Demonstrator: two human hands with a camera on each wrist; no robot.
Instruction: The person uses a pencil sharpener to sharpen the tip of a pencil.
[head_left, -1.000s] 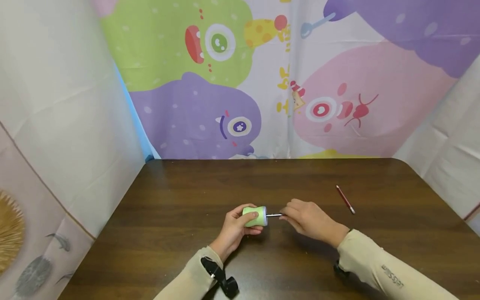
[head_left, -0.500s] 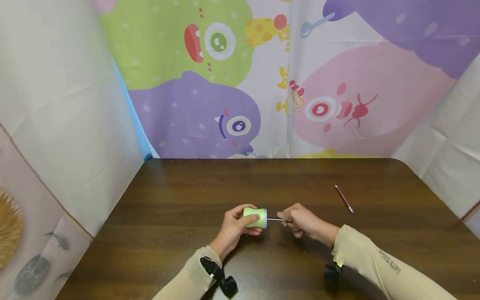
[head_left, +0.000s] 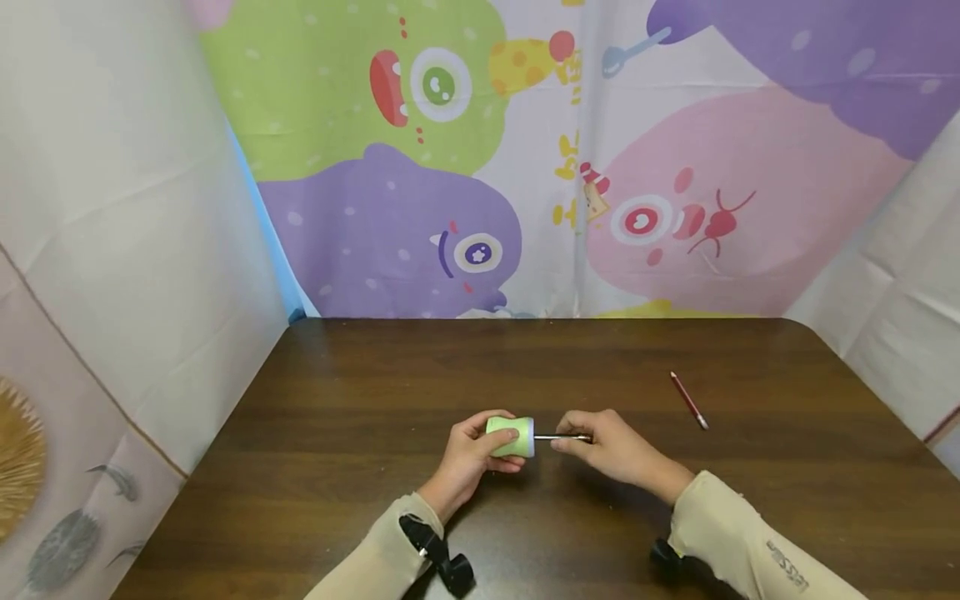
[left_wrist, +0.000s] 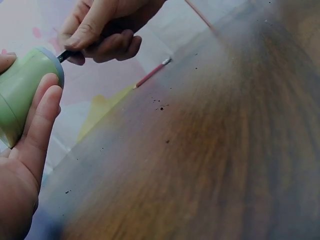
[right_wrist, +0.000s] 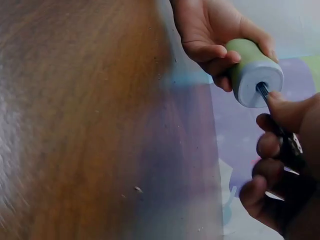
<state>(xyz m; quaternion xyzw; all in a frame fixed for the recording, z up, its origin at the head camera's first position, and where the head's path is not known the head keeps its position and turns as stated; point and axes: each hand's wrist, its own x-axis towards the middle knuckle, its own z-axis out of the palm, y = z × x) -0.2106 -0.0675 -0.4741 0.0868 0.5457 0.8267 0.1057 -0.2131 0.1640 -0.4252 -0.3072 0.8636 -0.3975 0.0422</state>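
My left hand (head_left: pixel 459 458) grips a small green pencil sharpener (head_left: pixel 522 428), thumb on top and fingers beneath. The sharpener is held sideways over the table. Its lavender face (right_wrist: pixel 249 91) has a round hole and points toward my right hand (head_left: pixel 617 447). A thin dark pencil (head_left: pixel 546 437) sticks straight out of that hole. My right hand pinches the pencil between thumb and fingers, a short way from the sharpener. In the right wrist view, the other fingers curl below the pencil. The pencil's inserted tip is hidden inside the sharpener.
A dark red pencil (head_left: pixel 688 400) lies on the brown wooden table (head_left: pixel 352 400), beyond my right hand. Small specks are scattered on the tabletop. A cartoon-printed curtain (head_left: pixel 390 225) hangs behind the far edge, with pale cloth walls at both sides.
My right hand has rolled at the wrist, turning over and back, and shifted its fingers along the pencil. More of the pencil shows now. My left hand and the sharpener have stayed nearly still.
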